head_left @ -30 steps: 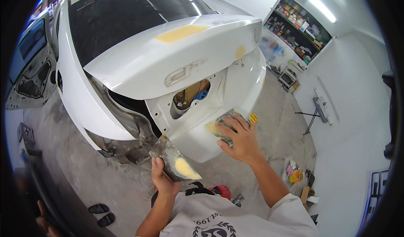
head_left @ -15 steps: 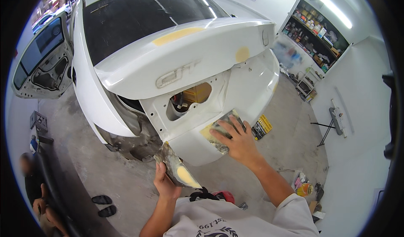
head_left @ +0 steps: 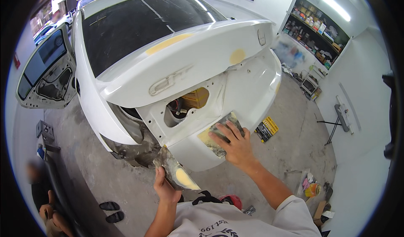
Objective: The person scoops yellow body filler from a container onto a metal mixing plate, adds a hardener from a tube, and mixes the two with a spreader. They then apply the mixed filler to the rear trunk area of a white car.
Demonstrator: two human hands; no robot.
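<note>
In my left hand (head_left: 165, 186) is a flat, stained board (head_left: 170, 163) with a mound of pale yellow filler (head_left: 184, 178) near its right end. The fingers behind the board are mostly hidden. My right hand (head_left: 237, 146) grips a thin dark spreader (head_left: 219, 129) smeared with yellow filler, fingers spread over its top. It lies against the white rear bumper (head_left: 191, 155) of a car, below the lamp-side opening (head_left: 189, 102). How much filler is on the bumper beneath the spreader cannot be made out.
The boot lid (head_left: 185, 64) carries sanded yellow patches. A yellow-black box (head_left: 267, 128) lies on the floor right of the bumper. Slippers (head_left: 111, 211) and a seated person (head_left: 46, 203) are at left. An open car door (head_left: 46, 72) juts out; a shelf (head_left: 315, 30) stands back right.
The view has shifted slightly, moving the car and floor in the picture. Both hands keep their holds, and the spreader has stayed at nearly the same spot on the bumper.
</note>
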